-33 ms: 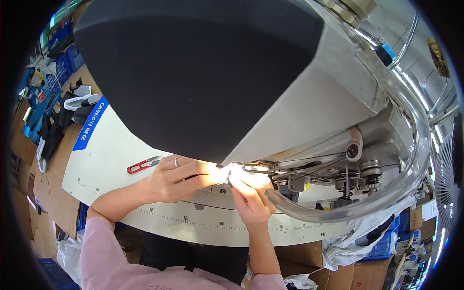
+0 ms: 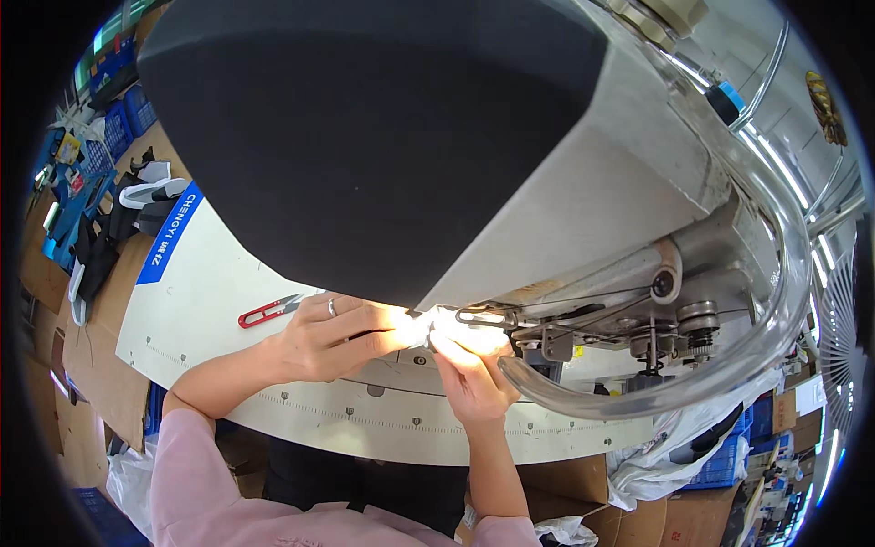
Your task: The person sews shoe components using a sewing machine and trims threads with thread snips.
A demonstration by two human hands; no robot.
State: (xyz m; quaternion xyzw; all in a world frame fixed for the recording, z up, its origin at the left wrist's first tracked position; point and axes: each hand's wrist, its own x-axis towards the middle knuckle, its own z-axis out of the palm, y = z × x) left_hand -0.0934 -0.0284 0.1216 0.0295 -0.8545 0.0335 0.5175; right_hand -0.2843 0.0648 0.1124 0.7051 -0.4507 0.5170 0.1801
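Note:
My left hand [image 2: 333, 339] and my right hand [image 2: 476, 378] meet under the sewing machine's head [image 2: 383, 164], in the glare of its lamp. Fingertips of both pinch a small pale piece of material [image 2: 423, 330]; the glare washes out its shape, and my fingers cover part of it. A ring is on one left finger. Just beyond my left wrist, red-handled thread snips [image 2: 260, 314] lie on the white sewing table [image 2: 365, 433]. The machine's metal thread guides and tension parts [image 2: 700, 326] are right of my right hand. The needle cannot be made out.
A thick clear tube [image 2: 795, 301] curves down the right side and ends beside my right hand. Dark and white cut pieces [image 2: 118, 223] lie on cardboard [image 2: 118, 365] at the left. White plastic bags [image 2: 652, 474] and a blue crate [image 2: 720, 463] stand at the lower right.

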